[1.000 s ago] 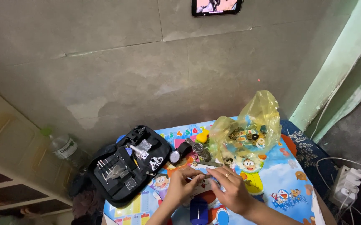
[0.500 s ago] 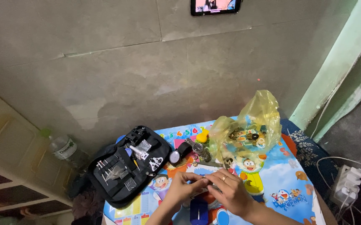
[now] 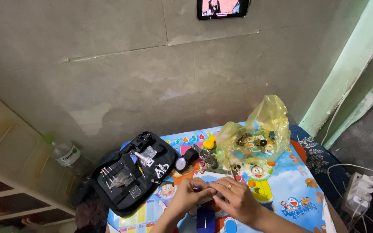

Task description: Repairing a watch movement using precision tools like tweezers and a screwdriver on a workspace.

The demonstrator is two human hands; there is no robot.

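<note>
My left hand (image 3: 190, 192) and my right hand (image 3: 234, 199) meet fingertip to fingertip over the near middle of a small table with a colourful cartoon top (image 3: 290, 194). Between the fingers is a small thin metal part, too small to name. A ring shows on my right hand. Just beyond my hands lie a black-strapped wristwatch (image 3: 184, 160) and a metal-band watch (image 3: 207, 156). A blue holder block (image 3: 205, 219) sits under my wrists at the near edge.
An open black tool case (image 3: 130, 174) with small tools lies at the table's left. A yellow plastic bag (image 3: 257, 136) with small parts stands at the back right. A plastic bottle (image 3: 65, 153) is left of the table, a power strip (image 3: 358, 190) at right, a phone (image 3: 223, 7) on the wall.
My hands have drawn a little closer together and slightly nearer to me, still working the small part. The things on the table have not moved.
</note>
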